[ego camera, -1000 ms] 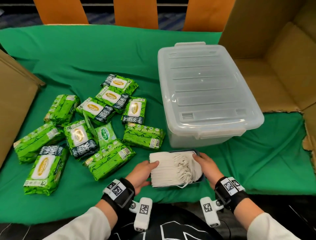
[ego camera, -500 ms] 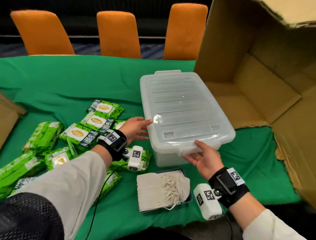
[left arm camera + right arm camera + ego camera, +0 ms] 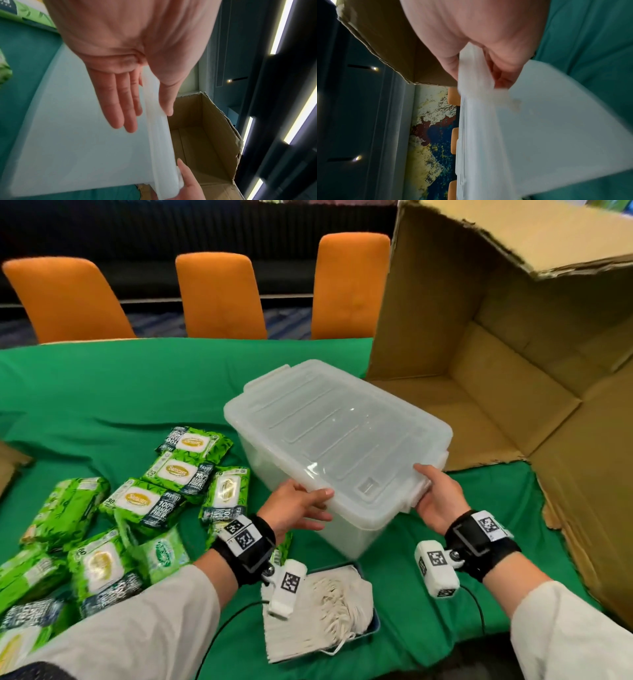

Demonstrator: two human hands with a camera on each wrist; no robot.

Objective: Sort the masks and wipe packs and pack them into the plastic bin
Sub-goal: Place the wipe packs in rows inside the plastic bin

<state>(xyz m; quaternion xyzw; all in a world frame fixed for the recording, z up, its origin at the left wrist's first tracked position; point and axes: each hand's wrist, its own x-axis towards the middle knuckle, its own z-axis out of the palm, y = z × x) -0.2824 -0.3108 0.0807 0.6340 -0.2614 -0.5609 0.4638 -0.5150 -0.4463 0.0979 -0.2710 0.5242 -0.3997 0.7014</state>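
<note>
The clear plastic bin [image 3: 335, 433] with its lid on sits skewed on the green cloth, its near end toward me. My left hand [image 3: 298, 505] holds the near-left corner, thumb on the lid edge. In the left wrist view its fingers [image 3: 123, 105] lie flat on the bin wall [image 3: 77, 142]. My right hand [image 3: 436, 498] grips the near-right rim, and the right wrist view shows this hand [image 3: 488, 54] curled round the bin's rim [image 3: 476, 83]. A stack of white masks [image 3: 318, 621] lies in a blue tray below my wrists. Several green wipe packs [image 3: 147, 501] lie scattered at the left.
A large open cardboard box [image 3: 513, 371] lies on its side right of the bin, almost touching it. Three orange chairs [image 3: 219, 296] stand behind the table. A piece of cardboard [image 3: 10, 463] shows at the left edge. Green cloth [image 3: 137, 385] covers the table.
Both hands left the mask stack and reached the bin. They now hold its near corners, and the bin has swung to a diagonal.
</note>
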